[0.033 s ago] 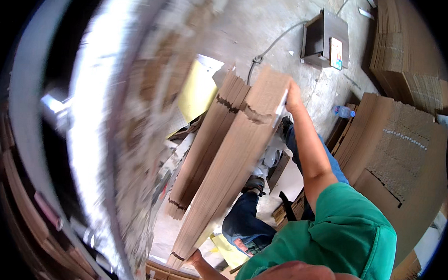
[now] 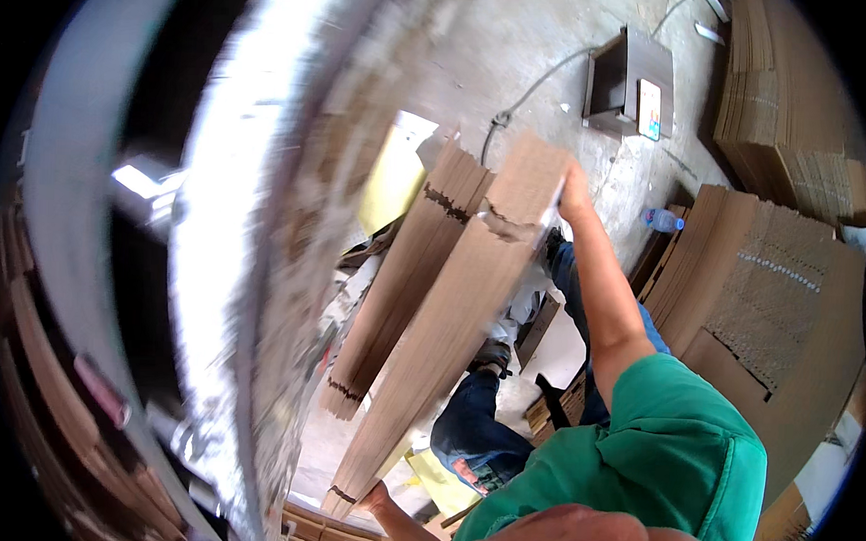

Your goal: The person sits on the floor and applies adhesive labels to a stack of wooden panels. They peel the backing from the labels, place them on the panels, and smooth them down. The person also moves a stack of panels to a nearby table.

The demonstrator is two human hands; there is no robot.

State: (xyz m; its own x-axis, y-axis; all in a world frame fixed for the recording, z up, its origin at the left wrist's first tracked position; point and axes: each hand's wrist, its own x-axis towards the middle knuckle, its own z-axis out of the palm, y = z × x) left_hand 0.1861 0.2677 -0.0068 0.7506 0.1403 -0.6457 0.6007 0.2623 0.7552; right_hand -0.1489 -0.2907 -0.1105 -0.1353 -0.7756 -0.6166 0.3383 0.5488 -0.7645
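A long stack of flat brown cardboard sheets point(image 2: 451, 300) lies between my two hands, its layered edges facing up. My right hand point(image 2: 575, 194) is closed round its far end, with most fingers hidden behind the cardboard. At the near end, my left hand point(image 2: 375, 498) grips the lower corner, its fingers partly out of sight. Just left of this stack, a second, similar cardboard stack point(image 2: 404, 279) with dark slots across its edges leans close alongside it.
A blurred, worn machine or bench edge with a bright metal rim point(image 2: 219, 263) fills the left. Large cardboard piles point(image 2: 787, 102) stand at right, near a plastic bottle point(image 2: 664, 219). A dark box point(image 2: 606, 86) with a phone point(image 2: 648, 108) on it sits on the floor beside a cable point(image 2: 545, 79).
The blurred metal rim at left has shifted rightward in view. The held cardboard stack has barely moved, and both hands keep their hold at its ends.
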